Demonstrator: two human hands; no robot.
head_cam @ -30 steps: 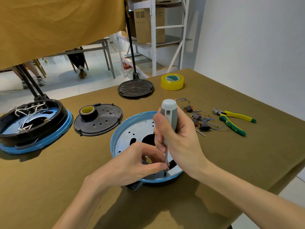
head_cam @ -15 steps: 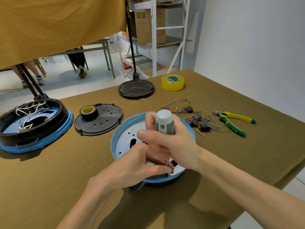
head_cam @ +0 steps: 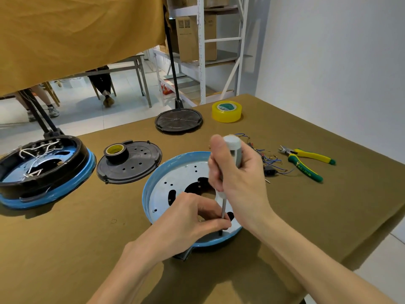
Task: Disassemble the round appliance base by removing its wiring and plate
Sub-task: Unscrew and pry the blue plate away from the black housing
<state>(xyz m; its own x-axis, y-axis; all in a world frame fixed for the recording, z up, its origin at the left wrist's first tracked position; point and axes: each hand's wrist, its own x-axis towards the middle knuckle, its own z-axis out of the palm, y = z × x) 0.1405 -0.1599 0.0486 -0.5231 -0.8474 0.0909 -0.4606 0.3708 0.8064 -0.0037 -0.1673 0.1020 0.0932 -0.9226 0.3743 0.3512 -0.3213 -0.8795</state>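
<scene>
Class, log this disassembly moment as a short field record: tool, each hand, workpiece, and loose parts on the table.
tool: screwdriver, upright, tip at near rim of plate
right hand: grips screwdriver handle
left hand: pinches the shaft near the tip
workpiece: blue-rimmed round base, metal plate in place
loose parts: removed wiring, pliers

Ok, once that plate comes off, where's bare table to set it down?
Bare cloth lies at the table's near-left, below the wired blue base and left of the left hand. More lies far right, beyond the pliers. It is crowded between the right hand and pliers, where loose wiring lies.
</scene>
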